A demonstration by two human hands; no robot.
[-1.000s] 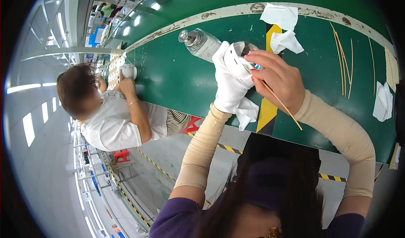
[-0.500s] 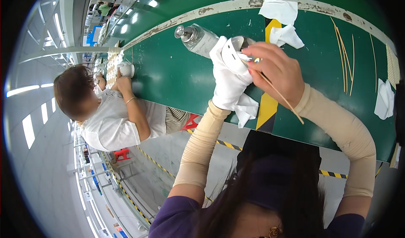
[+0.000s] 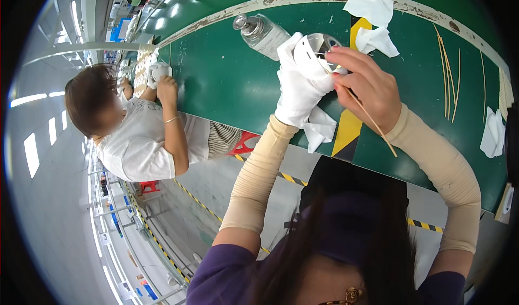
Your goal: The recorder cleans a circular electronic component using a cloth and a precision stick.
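My left hand [image 3: 296, 95], in a white glove, is closed around a white rounded housing [image 3: 307, 55] with small dark slots and a shiny, mirror-like inner face. My right hand [image 3: 373, 91] is bare and pinches a thin wooden stick [image 3: 374, 125] between thumb and fingers. The stick slants down toward me, and its upper end is at the housing's edge beside white cloth. That tip is partly hidden by my fingers. Below the glove, a white cloth [image 3: 319, 130] lies at the table's near edge. A clear pump bottle [image 3: 266, 37] stands just beyond my left hand.
Two white cloths [image 3: 369, 8] lie at the far edge by yellow-black tape [image 3: 346, 136]. Several thin sticks [image 3: 447, 75] and another cloth [image 3: 492, 134] lie on the green table [image 3: 216, 83] at right. At left, a co-worker [image 3: 140, 137] handles a white part [image 3: 158, 72].
The housing has tilted in my left hand, so more of its shiny inner face shows. My right hand has shifted slightly right and down, still pinching the stick.
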